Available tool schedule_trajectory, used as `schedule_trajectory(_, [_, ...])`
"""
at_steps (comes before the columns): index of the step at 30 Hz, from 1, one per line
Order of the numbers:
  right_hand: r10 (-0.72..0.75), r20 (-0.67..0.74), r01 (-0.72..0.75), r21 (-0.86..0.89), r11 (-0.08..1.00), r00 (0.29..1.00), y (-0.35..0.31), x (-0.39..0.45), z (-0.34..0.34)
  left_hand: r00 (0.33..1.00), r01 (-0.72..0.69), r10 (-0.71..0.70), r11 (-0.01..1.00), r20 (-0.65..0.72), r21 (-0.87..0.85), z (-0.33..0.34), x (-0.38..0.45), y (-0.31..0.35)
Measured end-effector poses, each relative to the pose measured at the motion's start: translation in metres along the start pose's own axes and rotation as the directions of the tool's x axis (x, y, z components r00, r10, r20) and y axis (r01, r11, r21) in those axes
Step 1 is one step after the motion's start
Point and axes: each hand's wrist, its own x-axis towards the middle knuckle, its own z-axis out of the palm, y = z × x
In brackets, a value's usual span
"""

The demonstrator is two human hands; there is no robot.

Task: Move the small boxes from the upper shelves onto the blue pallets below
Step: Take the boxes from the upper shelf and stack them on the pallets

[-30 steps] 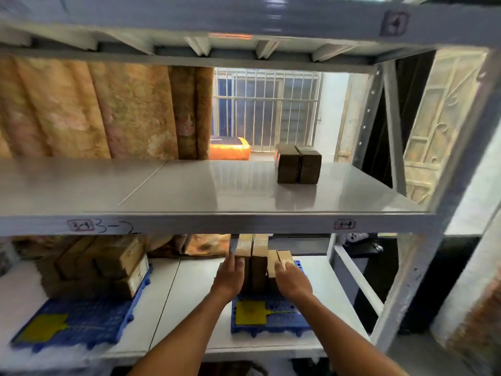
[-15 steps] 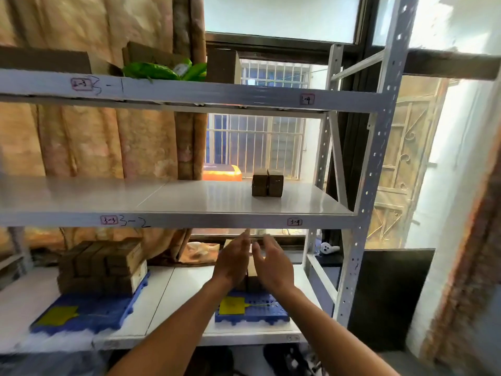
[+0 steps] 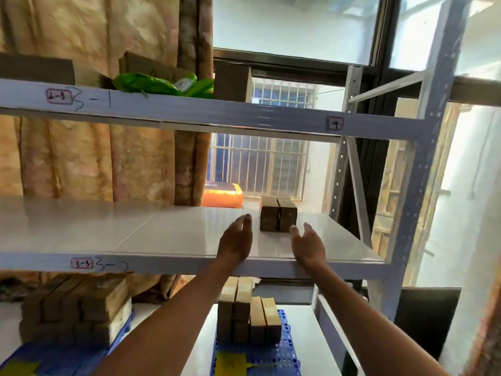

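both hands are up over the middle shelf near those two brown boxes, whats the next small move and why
Probably reach a little further in and close both hands on the pair of small boxes. The left hand and right hand are open, empty and just short of the pair, one to each side. The boxes stand side by side on the middle shelf, while the blue pallet below already holds others.

I see two small brown boxes [image 3: 278,217] upright, pressed side by side on the middle shelf [image 3: 162,234]; more stand on blue pallets [image 3: 260,356] below.
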Motion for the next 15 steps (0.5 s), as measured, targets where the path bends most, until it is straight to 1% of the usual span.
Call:
schedule_trajectory(3, [0.14,0.048,-0.144,0.099,0.985,0.989,0.007,0.049,0.007,0.991,0.127,-0.124,0.99,0.042,-0.065,0.008,0.043,-0.005])
schedule_trajectory(5, [0.184,0.04,-0.188,0.158,0.969,0.982,0.018,0.077,0.016,0.986,0.152,-0.147,0.987,0.083,-0.059,0.019,0.066,-0.008])
schedule_trajectory(7, [0.168,0.029,-0.17,0.128,0.977,0.985,0.02,0.091,0.023,0.983,0.123,-0.121,0.992,0.135,-0.011,0.033,0.08,-0.01])
schedule_trajectory(9, [0.106,0.038,-0.108,0.049,0.993,0.994,0.015,0.096,0.028,0.981,0.081,-0.091,0.994,0.17,0.067,0.045,0.091,-0.014])
schedule_trajectory(11, [0.052,0.049,-0.052,0.007,0.999,0.997,0.016,0.104,0.035,0.978,0.067,-0.089,0.99,0.187,0.124,0.052,0.098,-0.017])
schedule_trajectory(13, [0.016,0.05,-0.018,0.04,0.999,0.999,0.019,0.109,0.037,0.981,0.084,-0.11,0.983,0.161,0.162,0.056,0.105,-0.018])
schedule_trajectory(15, [-0.002,0.023,-0.001,0.135,0.991,1.0,0.022,0.111,0.036,0.984,0.106,-0.127,0.98,0.123,0.169,0.058,0.107,-0.018])
